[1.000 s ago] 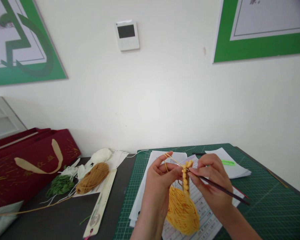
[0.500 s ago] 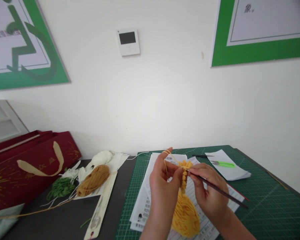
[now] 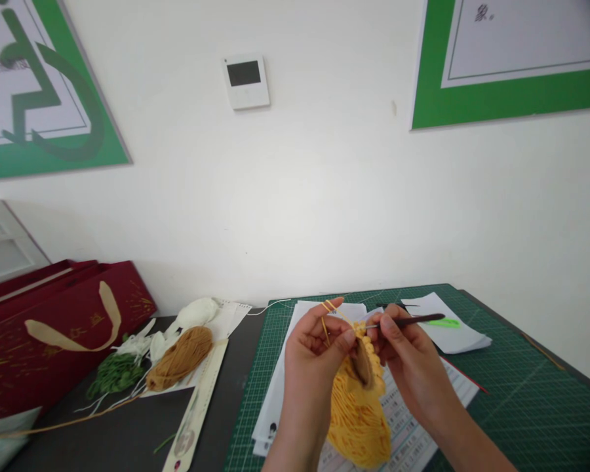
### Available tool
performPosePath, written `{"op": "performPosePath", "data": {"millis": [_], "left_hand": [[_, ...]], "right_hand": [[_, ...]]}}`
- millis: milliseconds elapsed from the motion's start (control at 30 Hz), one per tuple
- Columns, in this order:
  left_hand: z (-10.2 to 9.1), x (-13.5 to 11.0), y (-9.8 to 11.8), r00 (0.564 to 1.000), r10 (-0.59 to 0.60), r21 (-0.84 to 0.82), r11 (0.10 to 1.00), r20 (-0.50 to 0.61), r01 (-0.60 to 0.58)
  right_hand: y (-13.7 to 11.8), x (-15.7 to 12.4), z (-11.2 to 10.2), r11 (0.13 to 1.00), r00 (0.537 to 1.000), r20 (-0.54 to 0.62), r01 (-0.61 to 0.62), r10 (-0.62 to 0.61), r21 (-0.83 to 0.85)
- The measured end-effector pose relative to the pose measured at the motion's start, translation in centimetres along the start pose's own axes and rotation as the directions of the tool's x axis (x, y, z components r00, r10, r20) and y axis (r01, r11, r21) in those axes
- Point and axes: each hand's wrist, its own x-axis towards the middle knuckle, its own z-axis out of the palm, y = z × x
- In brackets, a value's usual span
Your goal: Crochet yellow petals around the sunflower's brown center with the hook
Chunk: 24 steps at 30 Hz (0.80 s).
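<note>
My left hand (image 3: pixel 317 344) pinches the edge of a crochet piece (image 3: pixel 373 364) that has a bumpy yellow rim and a brown middle. Yellow yarn loops over its raised index finger and runs down to the piece. In my right hand (image 3: pixel 410 351) is a crochet hook (image 3: pixel 417 320) with a dark handle, its metal tip at the top edge of the yellow stitches. Right-hand fingers also sit against the side of the piece. Just below both hands, a skein of yellow yarn (image 3: pixel 358 426) rests on printed sheets (image 3: pixel 413 419).
A green cutting mat (image 3: pixel 531 406) lies under the papers. Green-handled snips (image 3: pixel 445 322) rest on white paper at the back right. To the left are brown yarn (image 3: pixel 181 357), green yarn (image 3: pixel 115 375), white yarn (image 3: pixel 196 313), a ruler (image 3: pixel 196 413) and a red gift bag (image 3: pixel 78 328).
The crochet piece has turned so its brown middle shows. My right hand has tilted the hook from slanting down rightward to nearly level. The view has shifted slightly.
</note>
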Motion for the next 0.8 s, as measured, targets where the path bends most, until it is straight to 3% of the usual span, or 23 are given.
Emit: {"op": "performPosePath", "data": {"millis": [233, 333, 433, 500, 567, 633, 700, 733, 767, 800], "left_hand": [[0.3, -0.1, -0.1, 1.0, -0.011, -0.041, 0.999, -0.022, 0.01], [0.6, -0.2, 0.0, 0.999, -0.013, -0.038, 0.999, -0.043, 0.011], [0.8, -0.3, 0.0, 0.998, 0.027, -0.025, 0.999, -0.062, -0.029], [0.9, -0.4, 0.0, 0.996, 0.058, -0.02, 0.998, -0.068, -0.06], [1.0, -0.6, -0.1, 0.996, 0.061, -0.009, 0.998, -0.061, -0.061], [1.1, -0.7, -0.1, 0.998, 0.031, -0.03, 0.999, -0.054, -0.032], [1.1, -0.7, -0.2, 0.998, -0.056, -0.134, 0.99, -0.025, 0.052], [1.0, -0.7, -0.2, 0.993, -0.116, -0.208, 0.972, 0.005, 0.114], [1.0, -0.6, -0.2, 0.985, -0.169, -0.275, 0.946, 0.042, 0.174], [1.0, -0.5, -0.2, 0.974, -0.21, -0.321, 0.92, 0.08, 0.224]], "right_hand": [[0.6, -0.2, 0.4, 0.988, 0.999, -0.006, -0.034, 0.035, 0.153], [0.9, 0.0, 0.2, 0.993, 0.996, -0.004, 0.09, -0.09, 0.071], [1.0, 0.0, 0.1, 0.947, 0.953, 0.054, 0.302, -0.298, -0.109], [0.9, 0.0, 0.0, 0.848, 0.886, 0.117, 0.463, -0.448, -0.259], [0.6, -0.1, -0.4, 0.673, 0.787, 0.21, 0.609, -0.58, -0.42], [0.1, -0.1, -0.9, 0.395, 0.634, 0.382, 0.744, -0.672, -0.539], [-0.3, 0.0, -1.5, 0.089, 0.441, 0.572, 0.838, -0.692, -0.538], [-0.5, 0.0, -1.7, -0.01, 0.364, 0.628, 0.861, -0.688, -0.509], [-0.6, 0.1, -1.8, -0.047, 0.326, 0.646, 0.871, -0.69, -0.489], [-0.7, 0.1, -1.9, -0.023, 0.331, 0.631, 0.875, -0.702, -0.484]]}}
